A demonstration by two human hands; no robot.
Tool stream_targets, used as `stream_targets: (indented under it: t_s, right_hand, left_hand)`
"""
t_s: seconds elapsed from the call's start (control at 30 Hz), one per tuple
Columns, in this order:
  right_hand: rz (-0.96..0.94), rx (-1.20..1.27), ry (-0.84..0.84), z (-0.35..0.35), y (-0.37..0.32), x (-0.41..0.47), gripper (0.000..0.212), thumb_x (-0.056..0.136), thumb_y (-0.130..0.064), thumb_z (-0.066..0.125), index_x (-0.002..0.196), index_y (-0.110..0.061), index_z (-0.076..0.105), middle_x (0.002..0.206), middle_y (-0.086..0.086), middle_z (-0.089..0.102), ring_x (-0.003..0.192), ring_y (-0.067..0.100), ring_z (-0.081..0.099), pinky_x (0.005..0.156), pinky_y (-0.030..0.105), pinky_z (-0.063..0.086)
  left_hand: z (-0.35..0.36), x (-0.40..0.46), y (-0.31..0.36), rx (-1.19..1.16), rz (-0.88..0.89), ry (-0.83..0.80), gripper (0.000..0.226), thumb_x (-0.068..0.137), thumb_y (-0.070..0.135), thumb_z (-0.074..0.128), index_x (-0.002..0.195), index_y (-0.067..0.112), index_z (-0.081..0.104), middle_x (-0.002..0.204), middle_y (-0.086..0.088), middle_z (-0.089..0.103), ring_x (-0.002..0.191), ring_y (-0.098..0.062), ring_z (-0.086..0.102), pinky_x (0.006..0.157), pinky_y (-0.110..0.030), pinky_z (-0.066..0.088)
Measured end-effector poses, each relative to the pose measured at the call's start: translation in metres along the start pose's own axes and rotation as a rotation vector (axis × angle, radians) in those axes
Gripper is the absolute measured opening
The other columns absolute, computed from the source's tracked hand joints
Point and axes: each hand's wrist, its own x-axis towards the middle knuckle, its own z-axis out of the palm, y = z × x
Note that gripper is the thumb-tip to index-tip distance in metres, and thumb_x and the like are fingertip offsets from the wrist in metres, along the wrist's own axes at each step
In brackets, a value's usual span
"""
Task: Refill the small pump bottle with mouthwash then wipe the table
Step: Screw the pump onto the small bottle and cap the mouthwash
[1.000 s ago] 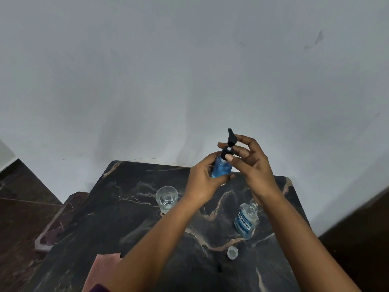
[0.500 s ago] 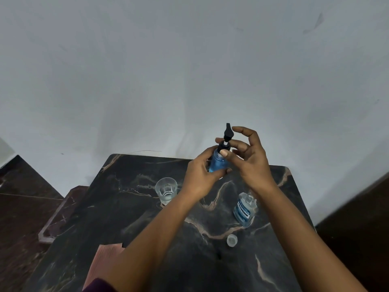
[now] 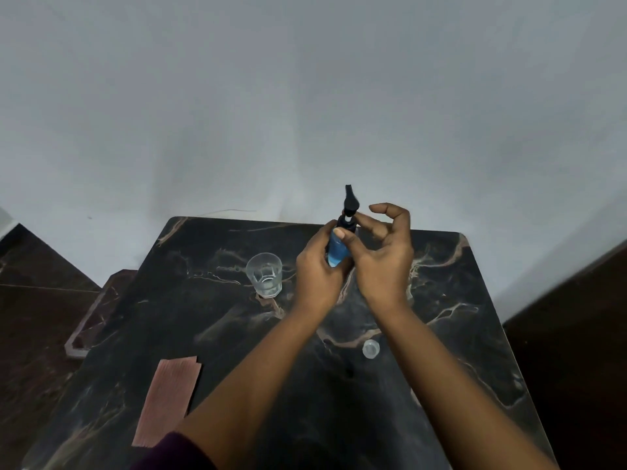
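Left hand: wraps the pump bottle, holding it upright.
Right hand: fingertips pinch the collar under the pump.
Tip: twist until snug, bottle steady.

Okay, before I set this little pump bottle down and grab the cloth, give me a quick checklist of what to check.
1. Small pump bottle filled with blue liquid: ok.
2. Left hand grips the bottle body: ok.
3. Pump head screwed tight by right hand: cannot tell.
4. Pink cloth within reach at the table's near left: ok.
5. Loose clear cap back on the mouthwash bottle: not ok; the bottle is hidden.
6. Glass stands clear of the hands: ok.
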Motion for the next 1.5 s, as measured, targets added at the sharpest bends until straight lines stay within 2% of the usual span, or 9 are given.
stream_targets:
  t_s: [0.17,0.33,0.6,0.9,1.13,1.23,1.33,1.43,1.5]
  right_hand:
    - [0.008,-0.13,-0.058,-0.021,0.038,-0.02,0.049,0.078,-0.023,0.079,0.118,-0.021,0.05,0.114,-0.014,0.066,0.105,0.005,0.062,0.082,0.023,0.05]
    - [0.084,-0.324,-0.132,-0.05,0.098,-0.044,0.022,0.085,-0.004,0.07,0.102,-0.016,0.061,0.095,-0.008,0.067,0.089,0.002,0.065,0.083,0.027,0.055]
    - [0.092,-1.099,-0.58,-0.076,0.172,-0.082,0.036,0.085,-0.031,0.069,0.12,-0.025,0.061,0.114,-0.004,0.061,0.106,0.018,0.057,0.085,0.031,0.049]
    - [0.117,-1.294,-0.552,-0.064,0.186,-0.089,0.035,0.092,-0.034,0.058,0.126,-0.029,0.058,0.123,-0.003,0.055,0.117,0.024,0.045,0.096,0.036,0.043]
    - [0.267,-1.14,-0.389,-0.062,0.179,-0.096,0.029,0.093,-0.018,0.057,0.122,-0.016,0.064,0.129,0.007,0.052,0.122,0.027,0.042,0.098,0.035,0.044]
    - [0.229,-1.001,-0.313,-0.064,0.166,-0.097,0.022,0.091,-0.02,0.064,0.111,-0.012,0.069,0.115,0.009,0.06,0.109,0.026,0.052,0.09,0.032,0.047]
    - [0.281,-0.624,-0.107,-0.068,0.136,-0.093,0.011,0.088,-0.025,0.07,0.093,-0.016,0.075,0.094,0.005,0.069,0.085,0.016,0.063,0.071,0.018,0.045]
    - [0.369,-0.075,0.031,-0.074,0.093,-0.074,0.016,0.087,-0.028,0.069,0.08,-0.015,0.074,0.086,0.005,0.074,0.078,0.008,0.064,0.07,0.014,0.049]
    - [0.407,0.145,0.07,-0.085,0.066,-0.053,0.022,0.08,-0.037,0.071,0.079,-0.015,0.073,0.084,0.003,0.072,0.079,0.009,0.064,0.072,0.022,0.054]
  left_hand:
    - [-0.003,-0.026,-0.054,0.006,-0.188,-0.02,0.053,0.078,0.012,0.08,0.125,0.022,0.058,0.121,0.003,0.067,0.114,-0.015,0.063,0.098,-0.043,0.052]
    - [-0.008,-0.054,-0.107,0.105,-0.308,-0.065,0.064,0.075,0.018,0.084,0.132,0.016,0.056,0.123,-0.002,0.066,0.117,-0.025,0.059,0.099,-0.049,0.049]
    - [-0.017,-0.075,-0.166,0.128,-0.365,-0.092,0.058,0.075,0.011,0.083,0.127,0.016,0.057,0.118,0.002,0.068,0.106,-0.015,0.066,0.094,-0.039,0.056]
    - [-0.013,-0.071,-0.187,0.156,-0.296,-0.104,0.053,0.076,0.017,0.083,0.123,0.019,0.057,0.114,0.011,0.066,0.104,-0.003,0.064,0.086,-0.023,0.054]
    - [-0.018,-0.073,-0.182,0.19,-0.259,-0.134,0.075,0.072,0.02,0.086,0.137,0.016,0.047,0.131,0.002,0.055,0.12,-0.014,0.057,0.094,-0.027,0.052]
    - [-0.018,-0.098,-0.168,0.326,-0.214,0.03,0.093,0.066,0.033,0.088,0.14,0.017,0.036,0.137,-0.006,0.04,0.125,-0.014,0.043,0.1,-0.029,0.045]
    - [-0.007,-0.138,-0.145,0.494,0.022,0.12,0.085,0.067,0.056,0.077,0.131,0.013,0.041,0.132,-0.01,0.038,0.123,-0.02,0.037,0.11,-0.034,0.03]
    - [0.016,-0.153,-0.127,0.452,0.26,-0.044,0.072,0.074,0.055,0.072,0.126,0.016,0.043,0.128,-0.003,0.038,0.119,-0.018,0.041,0.105,-0.034,0.034]
    - [0.033,-0.139,-0.113,0.411,0.273,-0.182,0.073,0.076,0.044,0.077,0.131,0.015,0.041,0.132,-0.003,0.034,0.125,-0.018,0.039,0.109,-0.039,0.038]
